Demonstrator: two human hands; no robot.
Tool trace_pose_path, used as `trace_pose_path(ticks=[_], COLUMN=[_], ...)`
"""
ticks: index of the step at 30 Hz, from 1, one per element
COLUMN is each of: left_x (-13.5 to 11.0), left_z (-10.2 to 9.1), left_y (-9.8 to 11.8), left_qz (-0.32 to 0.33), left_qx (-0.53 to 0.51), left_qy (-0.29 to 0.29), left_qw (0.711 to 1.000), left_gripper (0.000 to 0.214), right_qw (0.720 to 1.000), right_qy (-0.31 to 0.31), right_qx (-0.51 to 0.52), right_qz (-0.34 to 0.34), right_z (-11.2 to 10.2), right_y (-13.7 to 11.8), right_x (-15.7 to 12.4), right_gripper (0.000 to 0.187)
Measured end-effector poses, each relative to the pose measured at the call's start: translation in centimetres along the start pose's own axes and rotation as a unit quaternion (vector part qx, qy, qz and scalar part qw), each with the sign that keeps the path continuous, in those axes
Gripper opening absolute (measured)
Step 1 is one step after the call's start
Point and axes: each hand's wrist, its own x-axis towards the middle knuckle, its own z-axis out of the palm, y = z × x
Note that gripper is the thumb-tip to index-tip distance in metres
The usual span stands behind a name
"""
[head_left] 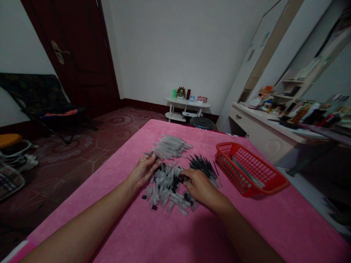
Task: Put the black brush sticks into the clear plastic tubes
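My left hand (142,170) is closed in a pinch at the near left edge of a stack of pale, slim pen barrels (171,147). A thin pale barrel appears to be between its thumb and fingers. Below lies a loose heap of small clear and black plastic pen parts, seemingly caps (164,182). My right hand (201,185) reaches into the heap's right side with curled fingers; whatever they grip is hidden. Just beyond that hand, a bundle of thin dark sticks, like pen refills (204,164), fans out on the cloth.
A red plastic basket (233,177) with a few long pale pieces inside stands right of the piles. Pink cloth (131,226) covers the table. A cluttered dresser (263,126) is at the right, a low white stand (189,103) by the far wall, a folding chair (35,95) at left.
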Motion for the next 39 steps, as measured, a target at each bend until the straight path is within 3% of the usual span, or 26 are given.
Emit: trace_pose_path(ticks=[2,5,7,9,13,16,21,24,34,39], left_x=[-0.1,-0.3,-0.5,-0.7,-1.1,-1.2,-1.4,-1.5,-1.6,-1.9], left_z=[0.1,0.3,0.5,0.8,1.1,1.3,1.4,1.4,1.4,1.7], left_y=[-0.1,-0.2,-0.3,-0.3,-0.5,-0.5,-0.6,-0.7,-0.9,-0.9], left_qz=[-0.007,-0.012,-0.011,-0.012,-0.014,-0.02,-0.023,-0.022,-0.015,-0.02], left_qx=[0.014,0.037,0.048,0.056,0.061,0.069,0.079,0.08,0.105,0.119], left_qy=[-0.004,-0.017,-0.032,-0.043,-0.049,-0.055,-0.057,-0.056,-0.074,-0.086], left_qw=[1.0,0.999,0.998,0.997,0.997,0.996,0.995,0.995,0.992,0.989], left_gripper=[0.005,0.013,0.019,0.023,0.028,0.031,0.032,0.033,0.034,0.033], right_qw=[0.998,0.978,0.939,0.886,0.794,0.755,0.715,0.722,0.812,0.835], right_qy=[0.025,0.05,0.059,0.06,0.042,0.039,0.053,0.066,0.127,0.147], right_qx=[0.053,0.187,0.314,0.429,0.579,0.631,0.674,0.665,0.546,0.503], right_qz=[0.009,0.076,0.128,0.166,0.183,0.174,0.178,0.177,0.162,0.168], right_z=[0.2,0.5,0.7,0.6,0.2,-0.1,0.1,0.3,1.4,1.6], right_y=[-0.1,-0.5,-1.0,-1.4,-1.7,-1.5,-1.4,-1.6,-1.4,-1.7], right_x=[0.2,0.6,0.7,0.7,0.6,0.5,0.5,0.5,0.8,0.9], right_gripper=[0.027,0.016,0.011,0.019,0.032,0.032,0.031,0.03,0.03,0.028])
